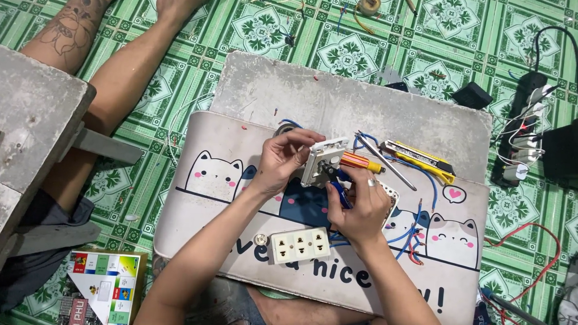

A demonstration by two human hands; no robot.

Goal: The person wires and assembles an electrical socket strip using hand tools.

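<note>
White socket plate (pixel 321 158), tilted, pinched in left hand (pixel 283 159); right hand (pixel 361 207) apparently grips an orange-handled screwdriver (pixel 356 162).

Floor (pixel 255 27): green patterned tile mat with white medallions. Grey scuffed board (pixel 342 97) lies flat on it, a cat-print mat (pixel 211 198) over its near half. Rough grey wooden bench (pixel 27 128) at left edge. Black power strip (pixel 524 135) on the floor at right. Even, bright light.
</note>
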